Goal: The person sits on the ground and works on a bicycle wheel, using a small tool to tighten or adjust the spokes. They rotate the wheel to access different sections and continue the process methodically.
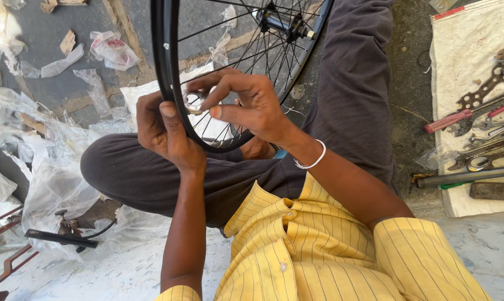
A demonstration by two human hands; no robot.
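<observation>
Nearest, the left hand [164, 129] has its grip clamped on the near rim of the black spoked bicycle wheel [164, 61], thumb lying along the rim. Just right of it, the right hand [251, 103] has its grip closed on a small round silver metal spoke tool [194, 102] set among the spokes just inside the rim. The wheel stands upright over the person's dark-trousered lap, hub at the far end. Far right, a white cloth [475, 206] carries wrenches and red-handled tools [448, 120].
</observation>
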